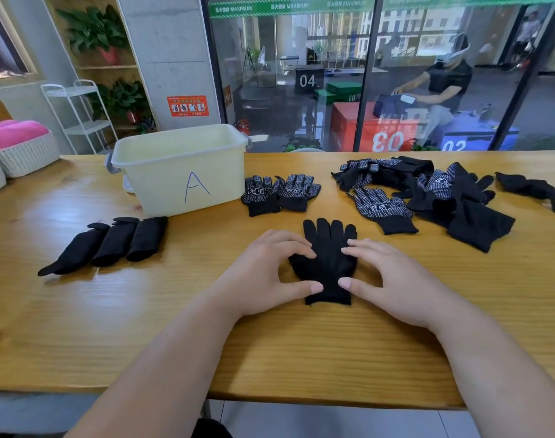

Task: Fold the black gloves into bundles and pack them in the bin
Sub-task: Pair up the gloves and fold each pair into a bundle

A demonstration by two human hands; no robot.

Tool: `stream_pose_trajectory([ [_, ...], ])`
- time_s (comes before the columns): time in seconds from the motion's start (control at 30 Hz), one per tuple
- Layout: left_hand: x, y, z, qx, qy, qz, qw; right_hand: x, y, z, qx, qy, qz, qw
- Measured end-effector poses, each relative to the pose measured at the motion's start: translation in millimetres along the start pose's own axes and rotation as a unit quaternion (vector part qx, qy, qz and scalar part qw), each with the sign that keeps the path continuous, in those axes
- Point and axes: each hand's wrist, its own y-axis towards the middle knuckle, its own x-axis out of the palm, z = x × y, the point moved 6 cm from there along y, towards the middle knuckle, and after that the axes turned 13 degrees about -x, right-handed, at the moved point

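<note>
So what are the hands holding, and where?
Nothing is gripped. The black glove lies flat on the table; the left hand and right hand only touch its palm edges and cuff with fingertips and thumbs.

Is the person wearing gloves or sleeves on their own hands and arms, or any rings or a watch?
No. The left hand and right hand are bare: no gloves, no rings in sight. The left forearm and right forearm are bare too, with no sleeve, watch or bracelet up to the picture's edge. The thumbnails look short and unpainted.
</note>
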Motion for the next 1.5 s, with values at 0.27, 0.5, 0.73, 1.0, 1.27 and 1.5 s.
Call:
stream_pose_trajectory([
  [0.27, 8.3, -1.4, 6.5, 0.018, -0.035, -0.059, 0.997, -6.4, 1.4, 1.8, -0.033, -0.008, 0.029, 0.999],
  [0.5, 4.1, -0.7, 5.4, 0.007, -0.026, -0.031, 0.999, -9.0, 2.5, -16.9, -0.134, 0.032, 0.062, 0.988],
  [0.73, 5.3, 0.0, 3.6, 0.005, -0.040, -0.026, 0.999, -9.7, 4.5, -13.6, -0.130, -0.014, 0.079, 0.988],
  [1.0, 5.7, 0.7, 2.4, 0.016, -0.035, -0.017, 0.999, -7.7, 4.8, -30.9, -0.167, -0.124, 0.094, 0.974],
  [1.27, 4.3, 1.6, 3.3, 0.020, 0.004, 0.004, 1.000, -11.3, 2.1, -20.6, -0.125, -0.015, 0.138, 0.982],
  [1.5, 3.5, 3.6, -1.9, 0.030, 0.014, 0.049, 0.998, -6.1, 2.9, -15.3, -0.119, -0.010, 0.109, 0.987],
])
